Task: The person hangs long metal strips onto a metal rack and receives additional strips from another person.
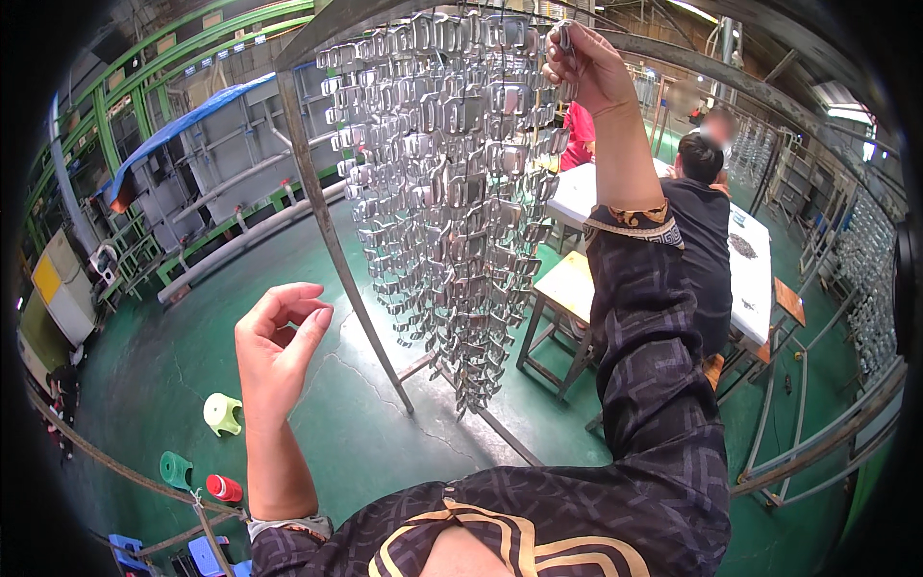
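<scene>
Rows of silver metal buckle-like pieces [452, 106] hang in a dense, tapering cluster in front of me. My right hand [588, 69] is raised at the cluster's upper right edge. Its fingers are closed on a small metal buckle [565, 38], partly hidden by the fingertips. Lower down and left of the cluster, my left hand [279, 351] is held in the air with loosely curled fingers. A gap shows between its index finger and thumb, and I see nothing held there. This hand is apart from the hanging pieces.
A dark metal frame post [322, 212] slants down left of the cluster. At the right, a person in dark clothes [697, 231] sits by a white table [755, 260] near a wooden stool [565, 284]. Small plastic stools [223, 413] and a red container [224, 488] stand lower left.
</scene>
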`<state>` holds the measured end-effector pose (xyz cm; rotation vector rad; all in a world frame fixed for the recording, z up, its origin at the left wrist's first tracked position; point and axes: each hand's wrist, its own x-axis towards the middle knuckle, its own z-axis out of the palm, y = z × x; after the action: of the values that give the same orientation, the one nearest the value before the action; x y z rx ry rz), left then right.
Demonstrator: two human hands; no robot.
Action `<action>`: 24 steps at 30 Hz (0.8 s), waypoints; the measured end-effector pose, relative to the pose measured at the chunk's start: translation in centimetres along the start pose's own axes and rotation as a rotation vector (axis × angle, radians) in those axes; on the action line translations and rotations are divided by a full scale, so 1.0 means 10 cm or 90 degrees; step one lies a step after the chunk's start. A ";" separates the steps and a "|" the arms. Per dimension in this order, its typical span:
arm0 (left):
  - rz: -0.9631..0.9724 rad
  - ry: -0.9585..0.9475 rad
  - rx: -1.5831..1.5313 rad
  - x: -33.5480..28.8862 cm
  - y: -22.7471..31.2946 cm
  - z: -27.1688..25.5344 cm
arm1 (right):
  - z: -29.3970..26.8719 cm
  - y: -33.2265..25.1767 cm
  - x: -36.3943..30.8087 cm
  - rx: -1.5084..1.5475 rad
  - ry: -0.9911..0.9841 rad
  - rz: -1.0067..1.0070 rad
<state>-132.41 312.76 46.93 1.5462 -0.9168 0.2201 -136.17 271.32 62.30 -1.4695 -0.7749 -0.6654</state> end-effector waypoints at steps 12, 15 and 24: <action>-0.027 0.019 0.023 -0.04 -0.28 -0.15 | 0.07 0.17 0.02 0.039 -0.030 0.021; -0.032 0.024 0.019 -0.04 -0.32 -0.17 | 0.08 0.17 0.01 0.028 -0.017 0.038; -0.057 0.023 0.025 -0.07 -0.46 -0.20 | 0.15 0.28 -0.09 0.152 0.275 0.075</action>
<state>-129.16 314.51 43.52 1.6102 -0.8166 0.2019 -134.57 272.80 59.77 -1.0935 -0.4125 -0.7399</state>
